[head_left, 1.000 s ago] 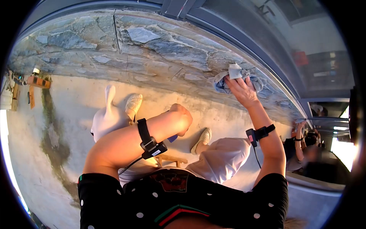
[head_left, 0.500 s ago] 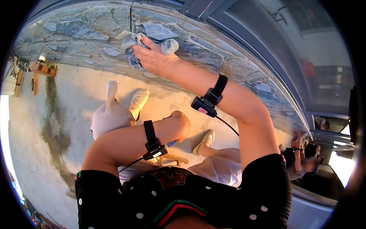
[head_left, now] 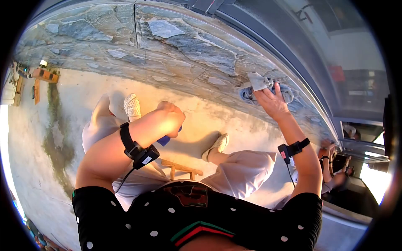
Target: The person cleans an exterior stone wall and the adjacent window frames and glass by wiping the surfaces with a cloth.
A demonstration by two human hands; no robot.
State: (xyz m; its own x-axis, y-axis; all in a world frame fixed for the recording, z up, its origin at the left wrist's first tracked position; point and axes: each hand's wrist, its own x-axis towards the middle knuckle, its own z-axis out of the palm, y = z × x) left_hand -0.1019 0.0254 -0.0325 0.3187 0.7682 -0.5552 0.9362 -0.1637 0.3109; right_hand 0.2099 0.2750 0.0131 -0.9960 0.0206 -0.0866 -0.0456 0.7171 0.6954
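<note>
A crumpled grey cloth [head_left: 260, 85] lies against the stone-faced wall, pressed there under my right hand [head_left: 272, 101]. The fingers of that hand spread over the cloth and grip it. My left hand [head_left: 171, 113] hangs bent at the wrist above my lap, its fingers turned down and mostly hidden. Below it a piece of a blue object [head_left: 164, 140] shows, apparently in that hand; its kind cannot be made out.
The stone wall [head_left: 188, 50] curves across the front below a grey metal frame with glass [head_left: 335, 62]. A low wooden stool [head_left: 182, 166] stands between my legs on the concrete floor [head_left: 104, 83]. Wooden pieces [head_left: 45, 75] lie at the far left. Another person [head_left: 331, 175] is at the right.
My right hand has swept the cloth rightward along the wall, and the arm has straightened. My left hand has moved left and slightly up, the blue object shifting with it.
</note>
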